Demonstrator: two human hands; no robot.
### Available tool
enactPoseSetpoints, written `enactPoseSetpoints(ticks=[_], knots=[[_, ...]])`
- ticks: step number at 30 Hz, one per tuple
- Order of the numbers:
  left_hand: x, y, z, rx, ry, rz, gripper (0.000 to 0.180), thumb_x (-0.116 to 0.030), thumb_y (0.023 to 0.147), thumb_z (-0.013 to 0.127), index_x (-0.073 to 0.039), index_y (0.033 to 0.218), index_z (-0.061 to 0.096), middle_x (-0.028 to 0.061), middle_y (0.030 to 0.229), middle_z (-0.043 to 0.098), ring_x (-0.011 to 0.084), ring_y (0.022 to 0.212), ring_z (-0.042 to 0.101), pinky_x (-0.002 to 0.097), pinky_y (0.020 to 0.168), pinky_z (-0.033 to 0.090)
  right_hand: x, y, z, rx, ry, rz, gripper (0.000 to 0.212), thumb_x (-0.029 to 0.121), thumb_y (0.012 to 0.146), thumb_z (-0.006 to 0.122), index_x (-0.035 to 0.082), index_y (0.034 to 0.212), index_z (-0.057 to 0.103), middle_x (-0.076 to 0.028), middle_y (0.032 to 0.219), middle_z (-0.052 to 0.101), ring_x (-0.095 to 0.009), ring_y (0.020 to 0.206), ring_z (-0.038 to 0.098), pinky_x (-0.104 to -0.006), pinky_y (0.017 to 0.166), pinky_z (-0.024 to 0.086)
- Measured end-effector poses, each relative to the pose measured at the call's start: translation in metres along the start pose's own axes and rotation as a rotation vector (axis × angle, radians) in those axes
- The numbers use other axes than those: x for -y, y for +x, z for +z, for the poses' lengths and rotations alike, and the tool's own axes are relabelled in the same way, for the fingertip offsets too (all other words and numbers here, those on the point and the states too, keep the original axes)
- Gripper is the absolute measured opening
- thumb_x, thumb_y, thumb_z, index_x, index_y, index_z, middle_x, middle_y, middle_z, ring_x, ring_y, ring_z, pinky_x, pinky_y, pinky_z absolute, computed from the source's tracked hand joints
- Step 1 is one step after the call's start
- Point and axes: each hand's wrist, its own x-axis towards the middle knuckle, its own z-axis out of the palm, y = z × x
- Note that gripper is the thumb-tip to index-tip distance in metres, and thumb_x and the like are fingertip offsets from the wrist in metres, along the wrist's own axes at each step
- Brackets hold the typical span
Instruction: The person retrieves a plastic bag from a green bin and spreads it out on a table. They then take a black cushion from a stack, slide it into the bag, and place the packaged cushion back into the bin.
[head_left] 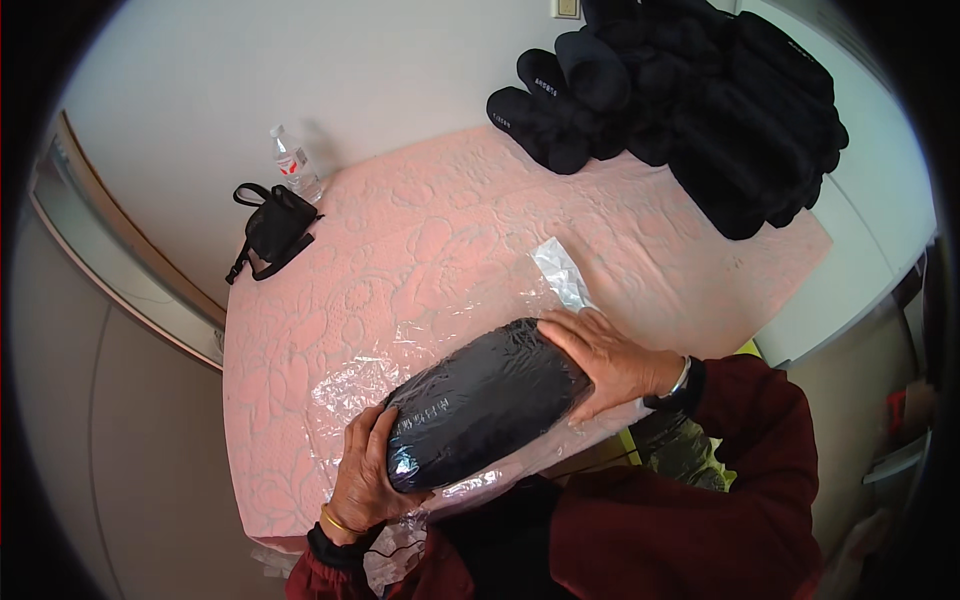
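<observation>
A thick, rounded black bundle [480,405] sits slantwise in front of me, wrapped in clear, shiny plastic film. My left hand [362,478] grips its lower left end, thumb and fingers partly hidden around it. At the upper right end, my right hand [600,362] is closed over the bundle, with the fingers on top and the thumb at the near side. Loose clear plastic [365,385] spreads over the cloth around and under the bundle. A crumpled whitish plastic end [560,272] sticks out beyond my right hand.
A pink patterned cloth [450,230] covers the table. At the back right lies a heap of black, soft, round-ended pieces [700,110]. A small black strapped bag [277,228] and a clear bottle [295,168] stand at the back left by the wall.
</observation>
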Motion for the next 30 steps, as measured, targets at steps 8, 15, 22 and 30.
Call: enactPoseSetpoints(ticks=[8, 15, 22, 30], knots=[[-0.026, -0.010, -0.010, 0.030, 0.120, 0.036, 0.115, -0.023, 0.043, 0.096, -0.002, 0.143, 0.042, 0.0230, 0.137, 0.044, 0.0436, 0.125, 0.045, 0.0491, 0.110, 0.037, 0.045, -0.002, -0.021, -0.164, 0.005, -0.115, 0.113, 0.047, 0.068, 0.086, 0.003, 0.153, 0.027, -0.023, 0.156, 0.026, -0.040, 0.145, 0.026, -0.0524, 0.117, 0.026], [-0.060, -0.007, -0.028, 0.113, 0.364, -0.023, 0.112, -0.042, 0.051, 0.092, -0.003, 0.144, 0.042, 0.0224, 0.138, 0.045, 0.0418, 0.127, 0.045, 0.0549, 0.113, 0.028, 0.066, 0.022, 0.006, -0.200, -0.107, -0.233, 0.109, 0.047, 0.068, 0.086, 0.007, 0.153, 0.030, -0.024, 0.155, 0.027, -0.043, 0.145, 0.026, -0.0607, 0.116, 0.023], [-0.049, 0.014, -0.016, 0.119, 0.450, 0.100, 0.125, -0.060, 0.049, 0.089, 0.000, 0.146, 0.038, 0.0254, 0.143, 0.043, 0.0441, 0.131, 0.044, 0.0566, 0.112, 0.028, 0.071, 0.037, 0.023, -0.096, -0.129, -0.328, 0.114, 0.052, 0.065, 0.086, 0.010, 0.155, 0.028, -0.024, 0.156, 0.027, -0.044, 0.147, 0.022, -0.0646, 0.117, 0.019], [-0.006, 0.000, -0.014, 0.176, 0.131, 0.058, 0.134, -0.050, 0.044, 0.096, 0.003, 0.149, 0.031, 0.0304, 0.145, 0.039, 0.0491, 0.132, 0.041, 0.0534, 0.112, 0.032, 0.050, 0.022, 0.011, -0.050, -0.072, -0.222, 0.116, 0.049, 0.060, 0.090, 0.020, 0.155, 0.030, -0.017, 0.158, 0.027, -0.041, 0.146, 0.026, -0.0619, 0.118, 0.018]])
